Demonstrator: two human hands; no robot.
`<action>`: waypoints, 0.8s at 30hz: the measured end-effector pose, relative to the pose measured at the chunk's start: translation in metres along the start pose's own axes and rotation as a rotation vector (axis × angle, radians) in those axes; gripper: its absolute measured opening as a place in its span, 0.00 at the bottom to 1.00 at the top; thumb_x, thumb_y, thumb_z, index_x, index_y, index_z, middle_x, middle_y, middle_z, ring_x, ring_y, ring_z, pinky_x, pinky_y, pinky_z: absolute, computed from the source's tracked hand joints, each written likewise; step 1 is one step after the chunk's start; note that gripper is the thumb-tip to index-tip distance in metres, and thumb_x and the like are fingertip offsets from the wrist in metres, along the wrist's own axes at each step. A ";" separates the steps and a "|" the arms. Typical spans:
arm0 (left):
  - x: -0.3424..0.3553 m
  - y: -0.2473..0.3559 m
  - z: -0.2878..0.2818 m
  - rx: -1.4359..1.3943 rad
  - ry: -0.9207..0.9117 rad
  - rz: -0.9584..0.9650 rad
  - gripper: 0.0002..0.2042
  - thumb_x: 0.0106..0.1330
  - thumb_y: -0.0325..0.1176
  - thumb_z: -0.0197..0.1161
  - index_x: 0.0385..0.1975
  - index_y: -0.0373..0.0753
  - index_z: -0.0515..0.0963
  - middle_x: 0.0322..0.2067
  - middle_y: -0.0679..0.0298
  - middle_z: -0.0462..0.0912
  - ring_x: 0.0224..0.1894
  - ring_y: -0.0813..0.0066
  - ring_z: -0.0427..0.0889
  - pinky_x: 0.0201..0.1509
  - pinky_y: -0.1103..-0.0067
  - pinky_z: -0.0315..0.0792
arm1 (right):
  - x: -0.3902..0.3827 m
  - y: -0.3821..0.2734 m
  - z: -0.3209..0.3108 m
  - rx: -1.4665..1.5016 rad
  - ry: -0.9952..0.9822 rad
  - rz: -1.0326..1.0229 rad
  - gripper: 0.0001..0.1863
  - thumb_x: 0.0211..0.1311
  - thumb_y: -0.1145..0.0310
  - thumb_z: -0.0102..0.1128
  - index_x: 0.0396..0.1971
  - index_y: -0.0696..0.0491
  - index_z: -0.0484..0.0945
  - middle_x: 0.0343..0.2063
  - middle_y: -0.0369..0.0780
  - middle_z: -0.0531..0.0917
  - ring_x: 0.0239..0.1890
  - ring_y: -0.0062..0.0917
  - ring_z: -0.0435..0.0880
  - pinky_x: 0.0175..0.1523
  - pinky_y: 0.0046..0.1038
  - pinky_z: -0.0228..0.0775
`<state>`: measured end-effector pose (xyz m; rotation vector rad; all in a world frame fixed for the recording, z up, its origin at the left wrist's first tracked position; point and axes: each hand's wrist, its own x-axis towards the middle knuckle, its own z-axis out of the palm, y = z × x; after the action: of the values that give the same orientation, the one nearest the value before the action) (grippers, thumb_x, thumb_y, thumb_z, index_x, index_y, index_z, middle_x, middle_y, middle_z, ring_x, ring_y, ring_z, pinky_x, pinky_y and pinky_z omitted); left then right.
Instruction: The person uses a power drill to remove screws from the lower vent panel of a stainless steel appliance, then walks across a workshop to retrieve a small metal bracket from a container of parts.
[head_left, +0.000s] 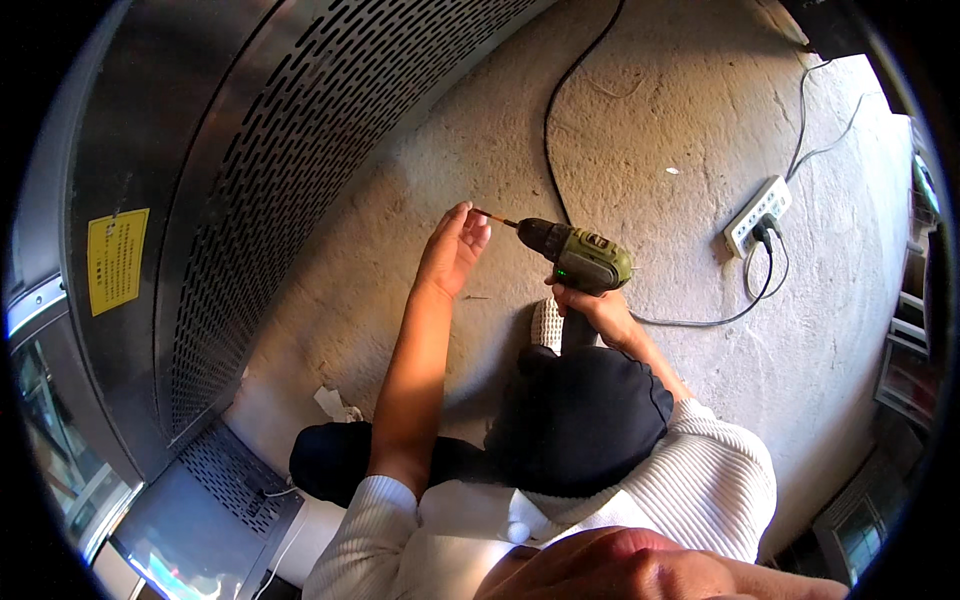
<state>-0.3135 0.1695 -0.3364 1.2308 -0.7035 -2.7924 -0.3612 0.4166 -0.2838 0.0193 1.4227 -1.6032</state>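
A green and black cordless drill is gripped at its handle by my right hand, with a small green light glowing on its side. From its chuck a thin bit points left. My left hand is raised at the bit's tip, thumb and fingertips pinched together there. Whether a screw sits between those fingertips is too small to make out. To the left of my left hand stands a dark metal cabinet with a slotted panel.
A white power strip with black plugs lies on the concrete floor at the right. A black cable runs across the floor behind the drill. A yellow label is on the cabinet. Scrap paper lies near my knee.
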 end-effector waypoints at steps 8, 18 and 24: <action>-0.004 0.004 -0.013 0.013 -0.015 0.040 0.06 0.65 0.35 0.61 0.39 0.44 0.77 0.36 0.72 0.81 0.39 0.82 0.79 0.47 0.80 0.77 | -0.003 0.001 0.005 0.006 0.004 0.000 0.12 0.57 0.70 0.63 0.40 0.57 0.78 0.27 0.34 0.78 0.28 0.18 0.76 0.34 0.22 0.68; -0.019 0.005 -0.002 -0.074 -0.011 -0.005 0.09 0.65 0.38 0.61 0.41 0.44 0.77 0.40 0.72 0.81 0.41 0.83 0.80 0.49 0.80 0.78 | -0.005 -0.007 0.015 -0.021 -0.014 0.038 0.12 0.60 0.68 0.60 0.40 0.58 0.76 0.23 0.33 0.75 0.27 0.18 0.73 0.35 0.21 0.63; -0.017 0.005 -0.002 -0.096 -0.050 -0.023 0.09 0.65 0.37 0.60 0.41 0.43 0.76 0.40 0.71 0.81 0.42 0.83 0.80 0.49 0.80 0.79 | -0.004 -0.008 0.015 -0.043 -0.010 0.026 0.12 0.59 0.68 0.60 0.40 0.59 0.76 0.23 0.33 0.75 0.27 0.19 0.73 0.35 0.21 0.63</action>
<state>-0.3012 0.1677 -0.3236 1.1644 -0.5546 -2.8468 -0.3561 0.4061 -0.2704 0.0047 1.4433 -1.5496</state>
